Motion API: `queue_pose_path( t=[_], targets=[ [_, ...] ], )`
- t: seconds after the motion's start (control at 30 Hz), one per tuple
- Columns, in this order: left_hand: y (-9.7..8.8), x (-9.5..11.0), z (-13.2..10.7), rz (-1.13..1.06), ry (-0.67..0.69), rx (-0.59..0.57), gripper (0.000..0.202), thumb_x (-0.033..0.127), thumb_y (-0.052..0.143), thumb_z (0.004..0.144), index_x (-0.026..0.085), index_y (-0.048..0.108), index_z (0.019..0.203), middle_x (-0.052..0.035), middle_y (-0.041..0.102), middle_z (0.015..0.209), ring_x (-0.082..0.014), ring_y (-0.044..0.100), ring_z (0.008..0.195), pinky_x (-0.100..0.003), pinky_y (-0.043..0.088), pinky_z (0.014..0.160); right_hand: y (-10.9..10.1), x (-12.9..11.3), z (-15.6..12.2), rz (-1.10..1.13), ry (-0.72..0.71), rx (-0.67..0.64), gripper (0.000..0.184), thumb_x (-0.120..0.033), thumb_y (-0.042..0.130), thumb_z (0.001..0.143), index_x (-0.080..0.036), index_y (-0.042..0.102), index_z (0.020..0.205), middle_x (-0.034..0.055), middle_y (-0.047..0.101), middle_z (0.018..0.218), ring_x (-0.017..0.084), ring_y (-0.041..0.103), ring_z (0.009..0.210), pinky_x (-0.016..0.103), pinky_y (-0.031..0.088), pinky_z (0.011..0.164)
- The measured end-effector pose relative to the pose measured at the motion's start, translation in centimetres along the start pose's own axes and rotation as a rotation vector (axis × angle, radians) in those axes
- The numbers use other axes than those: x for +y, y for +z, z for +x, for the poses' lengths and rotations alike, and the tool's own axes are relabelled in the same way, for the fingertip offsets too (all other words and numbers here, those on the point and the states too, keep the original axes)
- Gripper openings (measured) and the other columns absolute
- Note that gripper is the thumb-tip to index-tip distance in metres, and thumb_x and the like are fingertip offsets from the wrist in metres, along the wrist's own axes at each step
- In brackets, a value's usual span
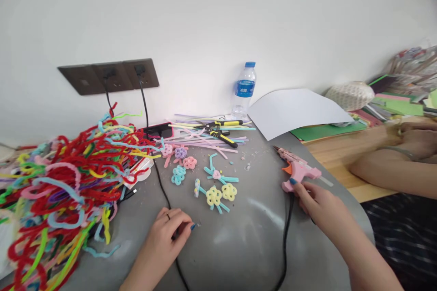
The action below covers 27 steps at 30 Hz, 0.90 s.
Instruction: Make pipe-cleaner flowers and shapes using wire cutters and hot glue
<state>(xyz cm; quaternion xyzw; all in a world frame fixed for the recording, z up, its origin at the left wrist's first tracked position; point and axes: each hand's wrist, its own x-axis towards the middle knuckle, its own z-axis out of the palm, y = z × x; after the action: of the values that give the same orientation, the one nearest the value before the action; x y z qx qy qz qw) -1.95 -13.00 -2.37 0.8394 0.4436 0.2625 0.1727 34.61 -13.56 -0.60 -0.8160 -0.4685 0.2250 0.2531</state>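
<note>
My right hand (pixel 312 200) is at the handle of a pink hot glue gun (pixel 298 168), thumb and fingers closed on its lower end. The gun lies on its side on the grey table, nozzle toward the back left, a clear glue stick (pixel 326 181) poking out behind. My left hand (pixel 172 227) rests on the table with curled fingers, over a black cable (pixel 160 179); whatever its fingers may hold is hidden. Between the hands lie yellow pipe-cleaner flowers (pixel 214 196), a blue one (pixel 178 175), a blue stem piece with a pink centre (pixel 218 174) and pink and purple flowers (pixel 180 153).
A tangled heap of pipe cleaners (pixel 82 177) covers the left side. At the back lie yellow-black pliers (pixel 221 132) on loose straight stems, beside a water bottle (pixel 245 90) and a white sheet (pixel 297 109). Another person's arm (pixel 392 168) rests at right on a wooden surface.
</note>
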Motion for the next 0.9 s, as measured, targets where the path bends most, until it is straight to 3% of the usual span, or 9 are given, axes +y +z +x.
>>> queue_pose_path(
  t=[0.23, 0.33, 0.37, 0.47, 0.63, 0.73, 0.9],
  targets=[
    [-0.3, -0.6, 0.2, -0.051, 0.011, 0.047, 0.021, 0.019, 0.048, 0.094, 0.024, 0.059, 0.077, 0.0017, 0.063, 0.064, -0.0144, 0.057, 0.057, -0.025, 0.045, 0.056, 0.3, -1.3, -1.4, 0.134, -0.059, 0.110, 0.032, -0.053, 0.061, 0.080, -0.025, 0.057, 0.063, -0.0031, 0.048, 0.047, 0.017, 0.043, 0.045, 0.027, 0.032, 0.050],
    [-0.2, -0.4, 0.4, -0.035, 0.043, 0.082, 0.020, 0.018, 0.049, 0.093, 0.024, 0.059, 0.077, 0.0022, 0.062, 0.062, -0.0140, 0.056, 0.055, -0.024, 0.045, 0.055, 1.7, -3.6, -2.1, 0.276, -0.199, 0.056, 0.023, -0.047, 0.061, 0.081, -0.024, 0.064, 0.082, -0.0029, 0.054, 0.057, 0.017, 0.048, 0.052, 0.027, 0.037, 0.053],
    [-0.2, -0.4, 0.4, -0.028, 0.052, 0.086, 0.020, 0.018, 0.049, 0.093, 0.024, 0.059, 0.077, 0.0023, 0.061, 0.062, -0.0139, 0.056, 0.055, -0.025, 0.045, 0.056, 2.5, -4.5, -2.2, 0.287, -0.248, -0.027, 0.023, -0.044, 0.060, 0.082, -0.024, 0.066, 0.090, -0.0023, 0.056, 0.060, 0.018, 0.050, 0.054, 0.027, 0.039, 0.054],
    [-0.1, -0.3, 0.4, -0.015, 0.070, 0.090, 0.020, 0.017, 0.049, 0.093, 0.023, 0.058, 0.077, 0.0027, 0.061, 0.062, -0.0135, 0.056, 0.055, -0.025, 0.045, 0.056, 4.9, -6.6, -1.9, 0.260, -0.401, -0.111, 0.026, -0.034, 0.053, 0.084, -0.022, 0.068, 0.101, 0.0008, 0.061, 0.071, 0.018, 0.055, 0.059, 0.028, 0.043, 0.057],
    [-0.1, -0.3, 0.3, -0.004, 0.093, 0.101, 0.019, 0.016, 0.050, 0.093, 0.023, 0.057, 0.077, 0.0034, 0.061, 0.063, -0.0129, 0.056, 0.056, -0.024, 0.045, 0.057, 7.6, -7.8, -1.6, 0.174, -0.467, -0.091, 0.013, -0.024, 0.050, 0.081, -0.021, 0.063, 0.083, 0.0018, 0.060, 0.072, 0.017, 0.053, 0.057, 0.028, 0.042, 0.056],
    [0.0, -0.4, 0.2, 0.004, 0.108, 0.106, 0.019, 0.015, 0.050, 0.092, 0.023, 0.057, 0.077, 0.0038, 0.062, 0.065, -0.0125, 0.057, 0.058, -0.025, 0.045, 0.059, 8.1, -7.7, -2.2, 0.157, -0.478, -0.102, 0.012, -0.020, 0.049, 0.080, -0.022, 0.058, 0.073, 0.0013, 0.058, 0.070, 0.016, 0.053, 0.058, 0.027, 0.040, 0.056],
    [-0.1, -0.5, 0.3, -0.011, 0.139, 0.113, 0.019, 0.014, 0.050, 0.093, 0.022, 0.058, 0.078, 0.0043, 0.061, 0.063, -0.0119, 0.055, 0.056, -0.024, 0.044, 0.059, 8.5, -7.5, -3.4, 0.168, -0.462, -0.124, 0.012, -0.018, 0.051, 0.079, -0.021, 0.059, 0.071, 0.0008, 0.058, 0.069, 0.015, 0.052, 0.058, 0.025, 0.039, 0.055]
  ],
)
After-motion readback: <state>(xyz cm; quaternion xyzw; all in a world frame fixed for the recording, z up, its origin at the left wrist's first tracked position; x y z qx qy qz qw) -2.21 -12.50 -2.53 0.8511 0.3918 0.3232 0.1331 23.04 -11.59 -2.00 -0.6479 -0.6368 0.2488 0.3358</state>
